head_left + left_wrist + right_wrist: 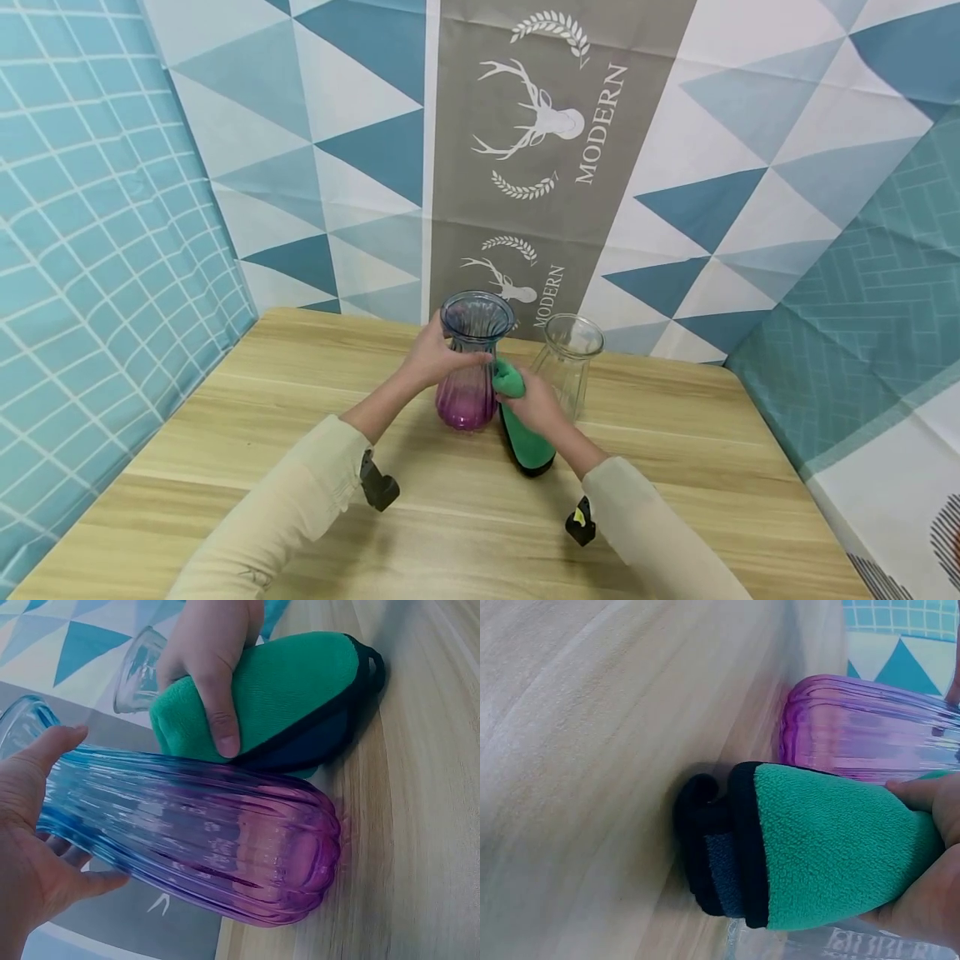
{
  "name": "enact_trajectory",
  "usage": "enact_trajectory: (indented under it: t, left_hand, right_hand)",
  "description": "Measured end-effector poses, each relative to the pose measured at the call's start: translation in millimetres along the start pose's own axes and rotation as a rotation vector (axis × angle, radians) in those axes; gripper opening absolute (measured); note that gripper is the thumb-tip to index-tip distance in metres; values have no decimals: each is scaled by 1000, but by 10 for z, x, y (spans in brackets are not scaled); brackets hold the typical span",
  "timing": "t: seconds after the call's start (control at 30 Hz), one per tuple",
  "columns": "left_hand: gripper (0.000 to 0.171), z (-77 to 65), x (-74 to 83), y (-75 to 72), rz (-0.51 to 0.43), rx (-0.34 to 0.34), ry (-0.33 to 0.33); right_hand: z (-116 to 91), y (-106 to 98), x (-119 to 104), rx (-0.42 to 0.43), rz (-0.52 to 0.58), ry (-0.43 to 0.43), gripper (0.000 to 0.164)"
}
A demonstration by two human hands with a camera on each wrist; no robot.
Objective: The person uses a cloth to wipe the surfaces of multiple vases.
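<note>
A ribbed glass vase, blue at the top and purple toward the base, stands upright on the wooden table. My left hand grips its neck just under the flared rim, thumb on one side and fingers on the other. Folded over itself, a green terry cloth with black edging and a dark underside is held in my right hand. The cloth lies along the side of the vase in the left wrist view, its lower end close to the tabletop. The right thumb presses on the green face.
A second vase, of clear glass, stands just behind and right of my right hand. The wooden table ends at patterned fabric hung along the back. Tiled-pattern sheets border the left side.
</note>
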State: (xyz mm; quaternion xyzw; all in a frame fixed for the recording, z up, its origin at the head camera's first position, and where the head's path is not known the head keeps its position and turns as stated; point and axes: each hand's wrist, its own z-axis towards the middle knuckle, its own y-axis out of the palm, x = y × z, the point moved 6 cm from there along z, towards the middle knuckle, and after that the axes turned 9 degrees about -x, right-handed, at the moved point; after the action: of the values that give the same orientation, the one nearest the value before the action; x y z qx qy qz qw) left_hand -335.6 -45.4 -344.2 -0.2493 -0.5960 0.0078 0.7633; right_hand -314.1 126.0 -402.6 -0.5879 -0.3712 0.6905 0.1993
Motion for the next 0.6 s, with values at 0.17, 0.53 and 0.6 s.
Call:
enact_trajectory:
  t: [0.17, 0.53, 0.6]
  left_hand:
    - [92, 5, 0, 6, 6, 37, 33]
    - [87, 13, 34, 12, 31, 57, 78]
    - [89, 8, 31, 14, 24, 57, 60]
  right_hand:
    - [-23, 9, -13, 4, -25, -7, 42]
    - [12, -210, -165, 146, 134, -111, 53]
    - [16, -266, -211, 174, 135, -127, 55]
